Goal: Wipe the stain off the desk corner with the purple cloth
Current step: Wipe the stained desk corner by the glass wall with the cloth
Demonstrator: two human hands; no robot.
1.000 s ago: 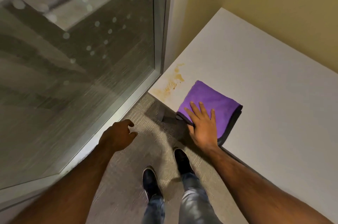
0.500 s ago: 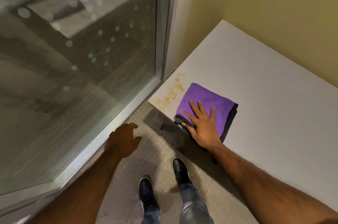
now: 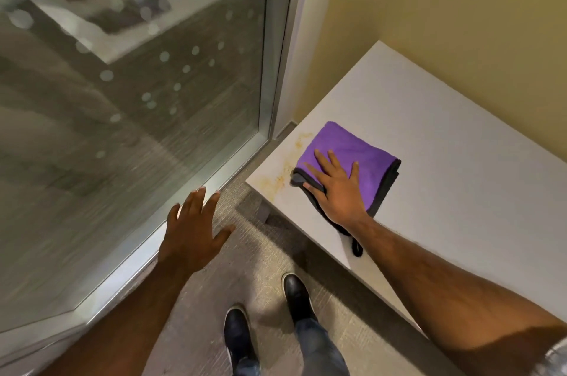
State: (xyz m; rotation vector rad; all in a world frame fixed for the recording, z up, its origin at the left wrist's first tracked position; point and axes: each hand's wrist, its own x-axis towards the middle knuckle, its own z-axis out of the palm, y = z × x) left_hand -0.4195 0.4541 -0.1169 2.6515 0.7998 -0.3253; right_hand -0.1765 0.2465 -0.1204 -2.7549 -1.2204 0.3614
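A folded purple cloth (image 3: pixel 359 148) with a dark grey edge lies on the white desk (image 3: pixel 460 161) near its left corner. My right hand (image 3: pixel 336 188) presses flat on the cloth, thumb tucked at its grey front edge. A yellow-brown stain (image 3: pixel 280 178) runs along the desk's left edge, just left of the cloth; part of it may lie under the cloth. My left hand (image 3: pixel 191 234) hovers over the floor with fingers spread, holding nothing.
A glass wall with a metal frame (image 3: pixel 270 99) stands close to the desk's left edge. A yellow wall (image 3: pixel 445 7) backs the desk. My two dark shoes (image 3: pixel 294 296) stand on grey carpet in front of the desk.
My right hand has slid the cloth left toward the stain, covering more of it. My left hand has opened from a loose curl and risen toward the glass frame.
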